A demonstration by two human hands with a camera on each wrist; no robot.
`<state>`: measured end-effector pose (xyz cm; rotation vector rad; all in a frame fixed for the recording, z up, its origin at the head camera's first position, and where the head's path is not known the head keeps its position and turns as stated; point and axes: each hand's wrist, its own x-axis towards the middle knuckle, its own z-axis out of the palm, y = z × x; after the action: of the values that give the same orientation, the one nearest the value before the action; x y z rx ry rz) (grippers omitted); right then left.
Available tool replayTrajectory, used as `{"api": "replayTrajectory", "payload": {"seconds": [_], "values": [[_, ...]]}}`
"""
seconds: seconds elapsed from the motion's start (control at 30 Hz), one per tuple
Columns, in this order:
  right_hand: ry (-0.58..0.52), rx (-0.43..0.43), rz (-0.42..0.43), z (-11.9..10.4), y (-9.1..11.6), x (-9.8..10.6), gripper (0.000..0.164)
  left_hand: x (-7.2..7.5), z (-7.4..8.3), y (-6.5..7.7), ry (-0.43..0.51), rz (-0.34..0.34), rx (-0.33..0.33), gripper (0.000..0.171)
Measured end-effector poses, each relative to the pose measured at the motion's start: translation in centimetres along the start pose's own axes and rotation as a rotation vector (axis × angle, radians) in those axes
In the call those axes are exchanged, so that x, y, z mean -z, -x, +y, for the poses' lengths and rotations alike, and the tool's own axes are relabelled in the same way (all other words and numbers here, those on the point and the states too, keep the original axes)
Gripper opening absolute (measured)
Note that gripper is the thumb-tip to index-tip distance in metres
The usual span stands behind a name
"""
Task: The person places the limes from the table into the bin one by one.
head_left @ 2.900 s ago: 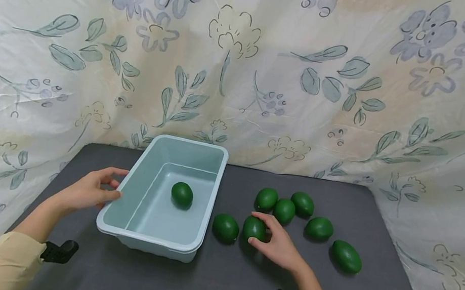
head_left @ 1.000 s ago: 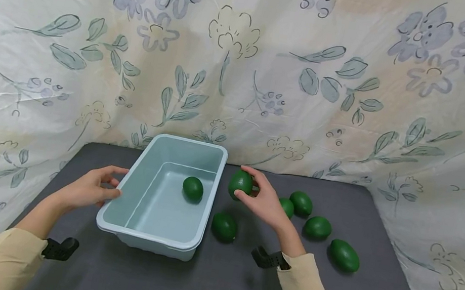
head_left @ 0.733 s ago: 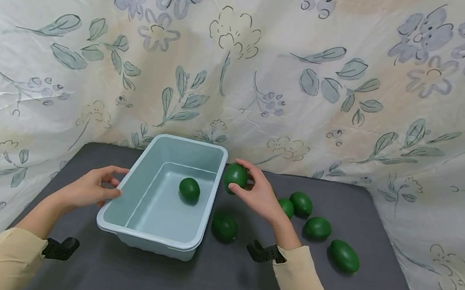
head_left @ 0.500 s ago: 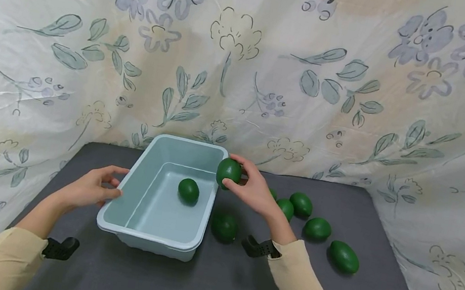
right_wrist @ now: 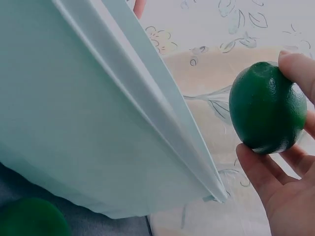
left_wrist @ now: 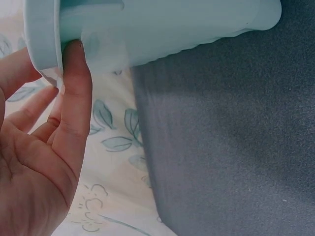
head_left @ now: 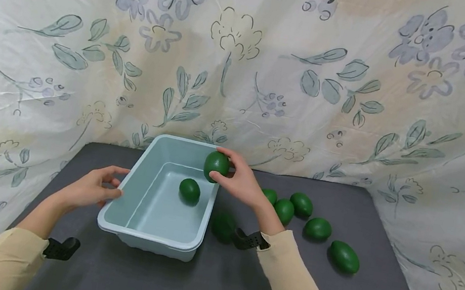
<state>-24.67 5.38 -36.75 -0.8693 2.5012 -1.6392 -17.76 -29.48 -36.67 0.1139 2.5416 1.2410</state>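
Just right of centre in the head view, the right hand [head_left: 241,182] is holding a glossy green fruit [head_left: 216,165] above the upper right of the pale blue plastic tub [head_left: 160,217], its grip spanning only the fruit's width. At centre left, the left hand [head_left: 89,187] is pinching the tub's left rim, its grip nearly closed. A second fruit [head_left: 190,192] is lying inside the tub; six more fruits [head_left: 344,257] are resting on the grey desk [head_left: 135,283], right of the tub.
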Motion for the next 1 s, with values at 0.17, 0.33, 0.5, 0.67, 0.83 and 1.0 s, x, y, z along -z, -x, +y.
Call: {"api": "replayTrajectory", "payload": {"seconds": [0.17, 0.33, 0.5, 0.67, 0.83, 1.0], "values": [[0.005, -0.006, -0.006, -0.1, -0.6, -0.7, 0.062, 0.0, -0.1, 0.0, -0.002, -0.001, -0.003, 0.063], [0.002, -0.011, -0.023, -0.3, -1.1, -1.4, 0.061, 0.1, 0.0, 0.2, -0.005, -0.003, -0.003, 0.063], [0.013, -0.031, -0.043, -0.8, -1.6, -1.9, 0.061, 0.0, 0.1, 0.2, -0.013, -0.004, -0.013, 0.063], [0.003, -0.045, -0.062, -1.2, -2.2, -2.4, 0.063, -0.1, 0.3, 0.2, -0.016, -0.004, -0.006, 0.064], [0.031, -0.055, -0.078, -1.7, -2.7, -2.9, 0.062, -0.1, 0.4, 0.2, -0.020, -0.004, 0.003, 0.064], [0.034, -0.043, -0.093, -2.1, -3.3, -3.5, 0.061, -0.1, 0.4, 0.2, -0.014, -0.009, -0.004, 0.064]]}}
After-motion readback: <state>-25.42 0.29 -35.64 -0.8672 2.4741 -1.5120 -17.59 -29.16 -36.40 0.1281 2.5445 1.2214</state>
